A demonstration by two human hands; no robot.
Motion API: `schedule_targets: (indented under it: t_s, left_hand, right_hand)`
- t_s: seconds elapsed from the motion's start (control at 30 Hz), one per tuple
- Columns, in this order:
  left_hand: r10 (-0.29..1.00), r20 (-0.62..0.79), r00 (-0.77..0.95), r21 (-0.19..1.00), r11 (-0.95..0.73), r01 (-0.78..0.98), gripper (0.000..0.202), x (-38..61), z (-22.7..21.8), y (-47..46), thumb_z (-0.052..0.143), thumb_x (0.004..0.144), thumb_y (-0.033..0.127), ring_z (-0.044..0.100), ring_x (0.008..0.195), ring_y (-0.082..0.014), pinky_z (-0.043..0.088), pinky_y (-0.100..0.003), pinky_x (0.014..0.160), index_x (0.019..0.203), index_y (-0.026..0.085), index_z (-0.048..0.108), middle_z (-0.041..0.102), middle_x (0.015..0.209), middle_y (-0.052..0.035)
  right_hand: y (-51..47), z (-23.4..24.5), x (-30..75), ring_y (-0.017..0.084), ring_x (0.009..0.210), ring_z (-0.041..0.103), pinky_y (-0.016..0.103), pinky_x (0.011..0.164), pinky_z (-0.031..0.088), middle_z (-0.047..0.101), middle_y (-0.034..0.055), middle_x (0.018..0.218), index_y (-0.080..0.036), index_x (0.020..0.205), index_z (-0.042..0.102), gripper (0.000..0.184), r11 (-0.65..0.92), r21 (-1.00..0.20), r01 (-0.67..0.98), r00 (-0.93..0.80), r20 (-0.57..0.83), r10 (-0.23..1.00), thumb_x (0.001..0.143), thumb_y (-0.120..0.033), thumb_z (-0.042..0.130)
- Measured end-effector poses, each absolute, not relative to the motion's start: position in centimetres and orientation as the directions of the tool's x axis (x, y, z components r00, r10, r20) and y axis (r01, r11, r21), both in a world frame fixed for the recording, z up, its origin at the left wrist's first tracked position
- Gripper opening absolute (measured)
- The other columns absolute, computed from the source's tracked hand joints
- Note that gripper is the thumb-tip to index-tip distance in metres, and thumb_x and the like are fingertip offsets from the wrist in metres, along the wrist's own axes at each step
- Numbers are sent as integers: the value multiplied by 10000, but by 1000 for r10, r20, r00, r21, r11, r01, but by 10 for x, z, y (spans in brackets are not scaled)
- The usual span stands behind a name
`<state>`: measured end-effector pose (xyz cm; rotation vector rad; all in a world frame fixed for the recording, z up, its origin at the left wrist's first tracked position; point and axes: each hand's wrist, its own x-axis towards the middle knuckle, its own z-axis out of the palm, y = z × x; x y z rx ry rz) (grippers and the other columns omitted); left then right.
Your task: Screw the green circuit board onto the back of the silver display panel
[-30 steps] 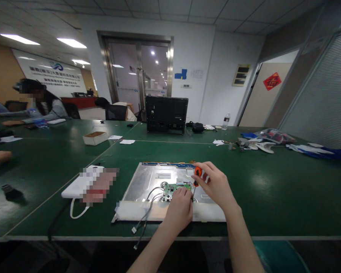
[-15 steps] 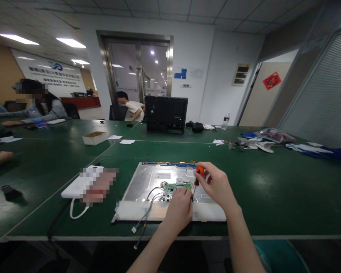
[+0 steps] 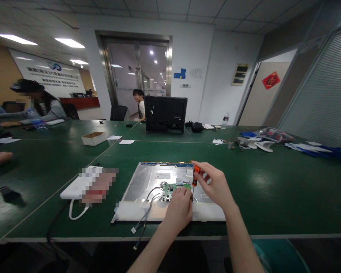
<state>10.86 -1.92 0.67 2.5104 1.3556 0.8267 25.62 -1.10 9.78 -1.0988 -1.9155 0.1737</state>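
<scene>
A silver metal panel (image 3: 147, 178) lies flat on the green table (image 3: 272, 189) in front of me. A small green circuit board (image 3: 170, 188) sits on it, with grey cables (image 3: 143, 218) trailing off the near edge. My left hand (image 3: 179, 208) rests closed on the board's right end, fingers curled down. My right hand (image 3: 214, 184) pinches an orange-handled screwdriver (image 3: 196, 175) held upright, its tip down beside my left fingers.
A white device with a cord (image 3: 78, 187) lies left of the panel. A black monitor back (image 3: 165, 113), a small cardboard box (image 3: 94, 138), a water bottle (image 3: 225, 121) and white-blue gloves (image 3: 309, 148) lie farther off. Other people sit at the far left and behind the monitor.
My right hand has turned the screwdriver handle slightly in place. The person behind the monitor has risen and moved right. My left hand has stayed put.
</scene>
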Motion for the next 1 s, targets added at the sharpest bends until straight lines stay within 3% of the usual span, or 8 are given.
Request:
schedule_targets:
  t_s: [0.13, 0.33, 0.53, 0.67, 0.83, 1.0]
  left_hand:
    - [810, 389, 438, 394, -576, 716, 156, 108, 7, -19, 450, 817, 60, 494, 949, -237, 402, -358, 850, 889, 188, 501, 545, 969, -68]
    - [808, 400, 433, 386, -577, 720, 146, 109, 7, -19, 449, 827, 62, 490, 949, -237, 401, -362, 860, 887, 185, 501, 546, 967, -67]
    - [807, 405, 430, 386, -577, 720, 145, 109, 7, -19, 447, 826, 65, 491, 947, -238, 406, -362, 856, 888, 184, 502, 546, 969, -69]
    - [807, 403, 432, 390, -578, 717, 150, 108, 6, -19, 449, 821, 67, 494, 948, -237, 405, -362, 855, 894, 185, 505, 547, 968, -68]
    - [808, 394, 438, 392, -578, 716, 152, 109, 5, -18, 450, 817, 66, 496, 950, -238, 404, -362, 854, 892, 186, 507, 550, 964, -67]
    - [810, 395, 433, 401, -576, 712, 150, 109, 4, -18, 448, 823, 69, 494, 957, -237, 401, -365, 864, 891, 191, 501, 543, 967, -65]
  right_hand:
    - [-10, 95, 256, 147, 681, 599, 273, 598, 516, 656, 52, 935, -205, 1179, 570, 300, 535, -508, 675, -154, 612, 776, 888, -249, 511]
    - [-5, 94, 256, 171, 785, 605, 275, 626, 515, 598, 69, 1016, -224, 1094, 594, 253, 550, -456, 699, -173, 638, 750, 875, -349, 585]
    - [-8, 97, 258, 139, 704, 586, 273, 612, 513, 589, 55, 1026, -264, 1188, 604, 299, 554, -463, 692, -181, 632, 754, 895, -281, 549]
    - [-10, 98, 256, 144, 726, 599, 267, 619, 520, 626, 54, 1028, -228, 1200, 565, 326, 553, -477, 684, -179, 625, 760, 879, -204, 518]
    - [-8, 95, 257, 153, 723, 599, 272, 617, 517, 642, 46, 953, -212, 1108, 584, 246, 558, -473, 682, -165, 643, 747, 870, -275, 575]
    - [-7, 96, 259, 135, 713, 594, 269, 611, 516, 601, 59, 1051, -241, 1094, 640, 228, 565, -470, 678, -162, 655, 738, 881, -295, 580]
